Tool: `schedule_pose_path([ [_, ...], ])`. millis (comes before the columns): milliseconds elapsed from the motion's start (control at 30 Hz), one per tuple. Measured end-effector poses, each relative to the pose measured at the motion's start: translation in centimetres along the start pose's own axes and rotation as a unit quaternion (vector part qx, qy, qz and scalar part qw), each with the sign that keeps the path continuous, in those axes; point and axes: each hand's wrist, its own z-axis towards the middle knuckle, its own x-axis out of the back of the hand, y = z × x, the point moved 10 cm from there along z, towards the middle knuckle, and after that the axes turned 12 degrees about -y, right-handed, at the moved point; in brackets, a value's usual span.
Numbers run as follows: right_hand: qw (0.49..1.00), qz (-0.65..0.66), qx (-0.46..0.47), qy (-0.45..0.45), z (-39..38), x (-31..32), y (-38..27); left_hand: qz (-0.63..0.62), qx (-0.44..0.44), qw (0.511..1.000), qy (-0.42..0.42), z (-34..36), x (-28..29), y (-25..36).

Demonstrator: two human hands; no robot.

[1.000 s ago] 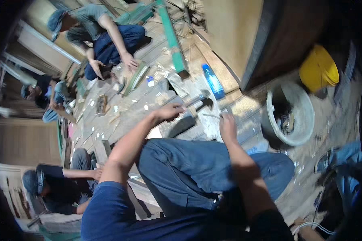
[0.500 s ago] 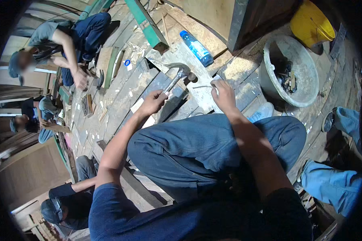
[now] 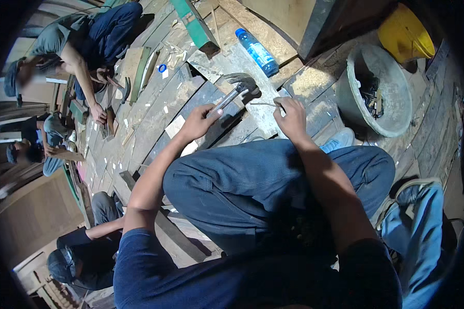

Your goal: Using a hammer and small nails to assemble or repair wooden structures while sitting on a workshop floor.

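My left hand point(image 3: 201, 122) is closed round the handle of a claw hammer point(image 3: 228, 100), its metal head pointing away from me over a dark wooden block. Between the fingertips of my right hand point(image 3: 292, 116) is a thin, long nail point(image 3: 263, 104), its free end reaching left toward the block. The nail lies just short of the hammer head, over a pale dusty board point(image 3: 265, 123). Both forearms pass above my bent legs.
A capped blue bottle point(image 3: 257, 52) lies beyond my hands. To the right stand a grey bucket point(image 3: 353, 98) with scraps inside and a yellow bucket point(image 3: 420, 38). A green beam point(image 3: 193, 26) lies ahead. Several people crouch at left; another person's leg point(image 3: 423, 232) is at right.
The hammer head has turned slightly and shifted right. My right hand keeps its pinch on the nail. At upper left a person's hand has reached down to a wood piece; the legs at right have moved.
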Motion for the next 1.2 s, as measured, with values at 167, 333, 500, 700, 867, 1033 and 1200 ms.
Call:
schedule_pose_path([
  [167, 0.999, 0.03, -0.04, -0.015, 0.4, -0.7, 0.5, -0.055, 0.019, 0.998, 0.004, -0.3, -0.3, -0.8],
  [333, 0.997, 0.067, -0.034, 0.006, 1.0, -0.2, 0.4, -0.089, 0.004, 0.996, 0.014, -0.5, 0.2, -0.5],
  [500, 0.99, 0.124, -0.066, -0.008, 0.6, -1.4, 1.5, -0.07, 0.007, 0.998, 0.005, -0.1, -0.1, -1.0],
  [700, 0.998, -0.046, -0.051, 0.014, 0.3, -0.2, 0.7, -0.083, -0.02, 0.996, 0.01, 0.2, -0.6, -0.9],
  [867, 0.994, -0.112, 0.009, 0.016, 0.4, 0.2, -0.5, -0.056, 0.026, 0.998, -0.012, 0.4, -0.8, -1.4],
  [1033, 0.987, -0.151, 0.035, 0.033, 0.6, 0.1, -1.4, -0.082, 0.016, 0.997, 0.01, 0.1, -0.5, -2.3],
  [1200, 0.997, -0.074, 0.012, 0.035, 0.6, 0.3, -0.5, -0.163, 0.059, 0.985, 0.01, 0.0, -0.6, -3.6],
])
